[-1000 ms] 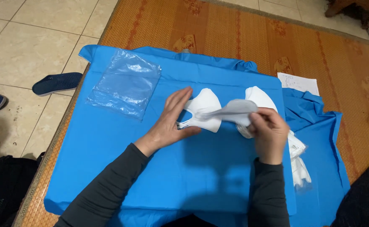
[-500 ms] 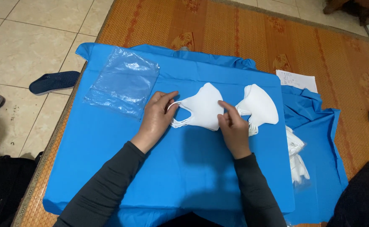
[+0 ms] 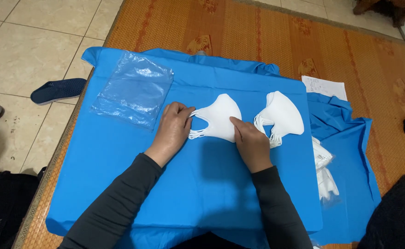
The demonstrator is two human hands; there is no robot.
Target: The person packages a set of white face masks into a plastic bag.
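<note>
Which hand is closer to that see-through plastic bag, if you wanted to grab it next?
Probably the left hand. It rests on the ear loops of the white mask, right beside the clear plastic bag. The right hand presses the mask's other side, farther from the bag.

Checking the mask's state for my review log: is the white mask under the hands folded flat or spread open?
Folded flat: the white mask lies as one half-shape on the blue cloth, pressed by the left hand and right hand.
</note>
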